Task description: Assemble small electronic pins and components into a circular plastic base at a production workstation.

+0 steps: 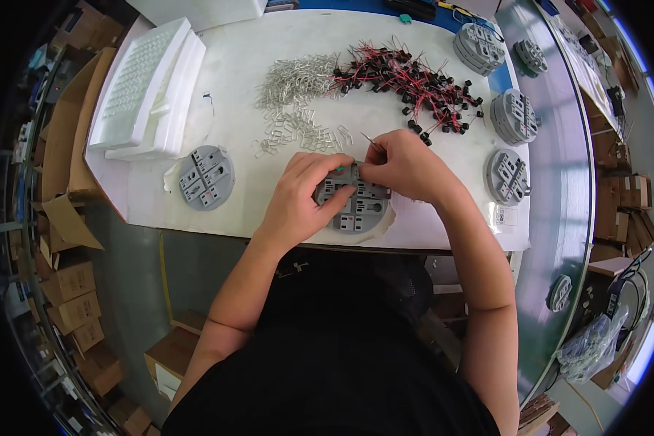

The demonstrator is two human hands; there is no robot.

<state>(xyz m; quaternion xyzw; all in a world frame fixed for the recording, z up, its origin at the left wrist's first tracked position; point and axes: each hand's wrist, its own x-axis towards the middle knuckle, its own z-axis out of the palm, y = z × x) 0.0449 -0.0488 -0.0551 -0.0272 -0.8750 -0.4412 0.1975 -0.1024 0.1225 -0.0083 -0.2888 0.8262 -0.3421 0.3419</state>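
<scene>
A grey round disc (350, 220) with slots and raised blocks lies at the table's front edge. My left hand (299, 195) rests on its left side, index finger and thumb gripping it, with a small teal spot by the fingertip. Over the disc's upper right, my right hand (405, 166) is closed in a pinch. A thin metal piece (370, 139) juts out from its fingers; its other end is hidden. Beyond the hands lie a heap of bent U-shaped metal clips (298, 83) and a pile of small black parts with red wires (414, 83).
Another grey disc (206, 178) lies at the left. White foam trays (142, 91) stand behind it. Grey discs (514, 116) sit in stacks along the right side, beside a green conveyor-like surface (552, 167). Cardboard boxes (80, 294) line the left floor.
</scene>
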